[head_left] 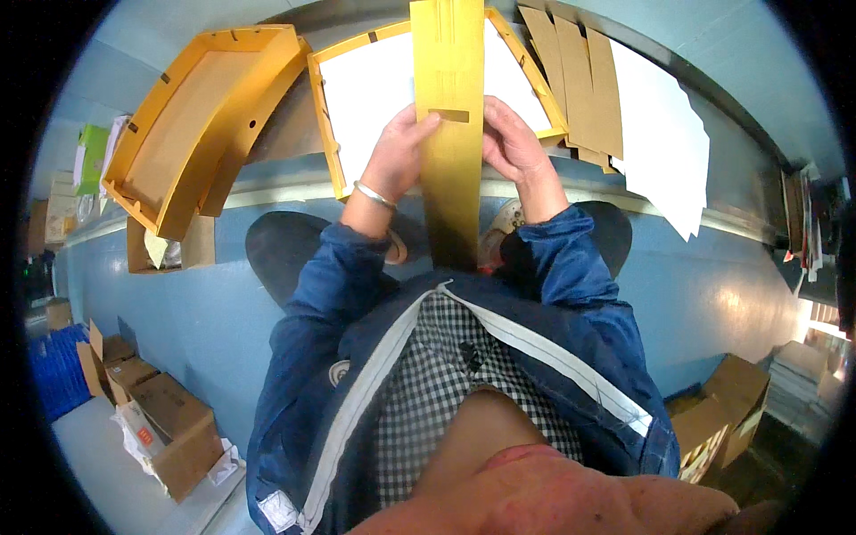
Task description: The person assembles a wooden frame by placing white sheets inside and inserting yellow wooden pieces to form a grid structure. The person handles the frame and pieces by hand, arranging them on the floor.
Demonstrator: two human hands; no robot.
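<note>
Upright in front of me stands a long yellow cardboard strip [451, 169] with a dark slot across it and fold lines near its top. My left hand [399, 153], with a bangle on the wrist, grips the strip's left edge, thumb lying on the face near the slot. On the opposite edge my right hand [514, 141] pinches it with bent fingers; some fingertips are hidden behind the strip. Behind the hands lies a shallow yellow tray [327, 134] with a white inside, partly covered by the strip.
Yellow trays [201, 116] are stacked at the left of the bench. Brown cardboard pieces [588, 94] and white sheets [664, 134] lie at the right. Cardboard boxes stand at lower left [178, 428] and lower right [731, 401], near a blue crate [58, 370].
</note>
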